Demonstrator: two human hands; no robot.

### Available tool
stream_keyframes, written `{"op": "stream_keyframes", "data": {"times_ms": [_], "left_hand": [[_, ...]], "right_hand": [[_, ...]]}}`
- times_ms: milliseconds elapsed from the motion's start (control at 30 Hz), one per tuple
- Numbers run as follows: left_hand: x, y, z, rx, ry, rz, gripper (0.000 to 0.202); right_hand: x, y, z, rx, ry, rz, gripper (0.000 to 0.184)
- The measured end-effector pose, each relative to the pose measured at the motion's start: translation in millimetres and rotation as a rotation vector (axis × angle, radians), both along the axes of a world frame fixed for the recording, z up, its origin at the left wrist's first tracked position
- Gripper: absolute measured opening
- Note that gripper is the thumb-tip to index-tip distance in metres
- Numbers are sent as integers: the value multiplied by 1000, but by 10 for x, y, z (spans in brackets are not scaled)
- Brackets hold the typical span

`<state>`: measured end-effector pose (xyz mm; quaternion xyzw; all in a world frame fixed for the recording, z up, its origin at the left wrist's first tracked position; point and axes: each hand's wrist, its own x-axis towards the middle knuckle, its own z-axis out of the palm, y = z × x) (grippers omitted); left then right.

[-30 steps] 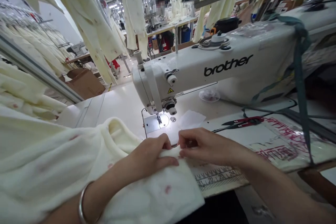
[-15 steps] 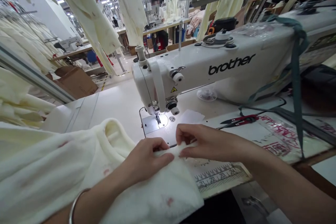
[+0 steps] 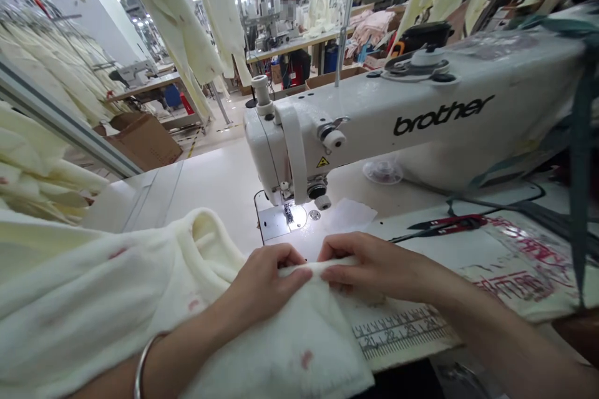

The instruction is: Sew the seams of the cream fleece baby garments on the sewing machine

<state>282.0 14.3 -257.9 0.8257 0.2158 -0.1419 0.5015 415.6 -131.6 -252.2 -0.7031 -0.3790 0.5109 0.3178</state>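
Note:
A cream fabric piece (image 3: pixel 116 299) with small red marks lies across the table in front of the white sewing machine (image 3: pixel 374 118). My left hand (image 3: pixel 266 280) pinches the fabric's folded edge, fingers closed on it. My right hand (image 3: pixel 369 265) pinches the same edge right beside it, thumb under and fingers on top. Both hands sit just in front of the lit needle and presser foot (image 3: pixel 287 212). A bracelet shows on my left wrist.
Red thread snips (image 3: pixel 449 224) lie on the table to the right. A printed ruler (image 3: pixel 397 333) runs along the near edge. A small white patch (image 3: pixel 349 215) lies beside the needle plate. Cream garments hang overhead; another person sits at a far table (image 3: pixel 299 47).
Both hands have shifted slightly along the fabric edge and drawn closer together; the view moved a little nearer to the machine.

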Motion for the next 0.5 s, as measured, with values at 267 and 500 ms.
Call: {"op": "stream_keyframes", "data": {"times_ms": [267,500], "left_hand": [[354,216,-81,129,139,159,18],[477,391,-194,207,91,138,24]], "right_hand": [[255,490,-182,-200,-188,-51,11],[338,700,-67,-259,-240,-30,39]]}}
